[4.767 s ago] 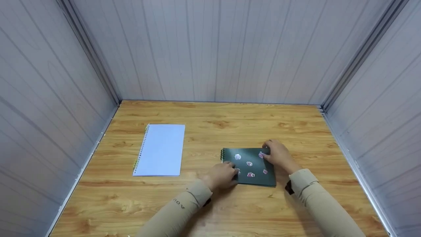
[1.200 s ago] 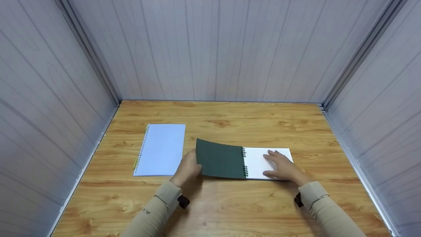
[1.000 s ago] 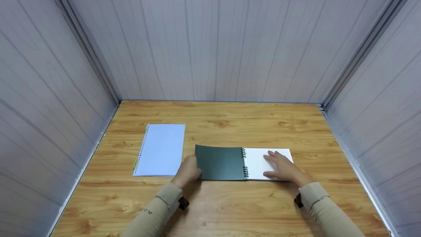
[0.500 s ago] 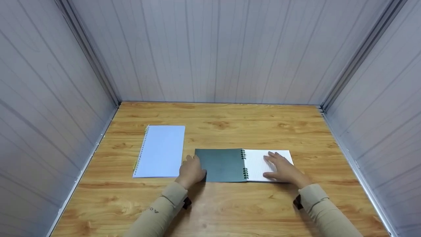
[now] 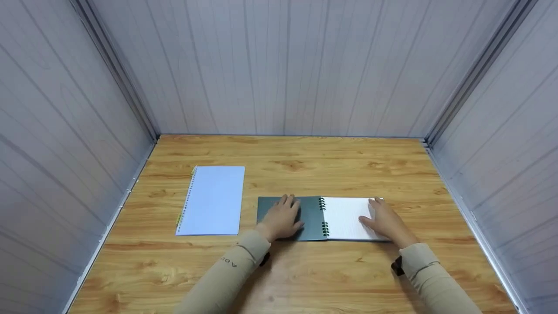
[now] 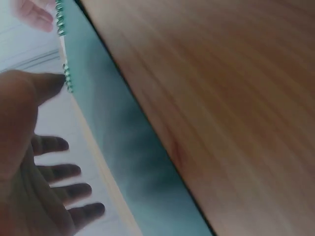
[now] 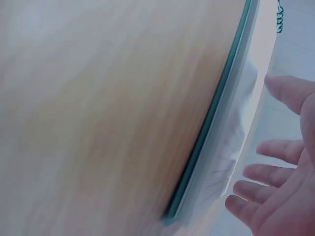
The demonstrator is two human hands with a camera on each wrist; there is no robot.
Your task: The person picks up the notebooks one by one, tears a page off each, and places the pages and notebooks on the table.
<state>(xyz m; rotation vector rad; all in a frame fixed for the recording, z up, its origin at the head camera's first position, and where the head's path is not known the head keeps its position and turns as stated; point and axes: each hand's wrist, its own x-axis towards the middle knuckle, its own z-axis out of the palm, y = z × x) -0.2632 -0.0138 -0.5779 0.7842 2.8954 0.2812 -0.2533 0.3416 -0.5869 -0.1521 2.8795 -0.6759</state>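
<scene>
A spiral notebook lies open on the wooden table, its dark green cover (image 5: 310, 211) folded out flat to the left and a white lined page (image 5: 344, 218) facing up on the right. Green coils (image 5: 324, 229) join the two halves. My left hand (image 5: 280, 219) is over the cover with fingers extended; in the left wrist view its fingers (image 6: 59, 171) are spread apart above the green surface. Over the page's right edge is my right hand (image 5: 386, 220), thumb apart from the other fingers. The right wrist view shows its fingers (image 7: 263, 174) relaxed, gripping nothing.
To the left lies a larger spiral notebook (image 5: 212, 200) with a white sheet on top and yellowish bits along its bound edge. Pale panel walls (image 5: 279, 69) enclose the wooden table (image 5: 305, 279) at the back and both sides.
The notebook's green cover has been turned over to the left and laid flat. My left hand has let go of its outer edge and moved right onto it; my right hand has shifted slightly right.
</scene>
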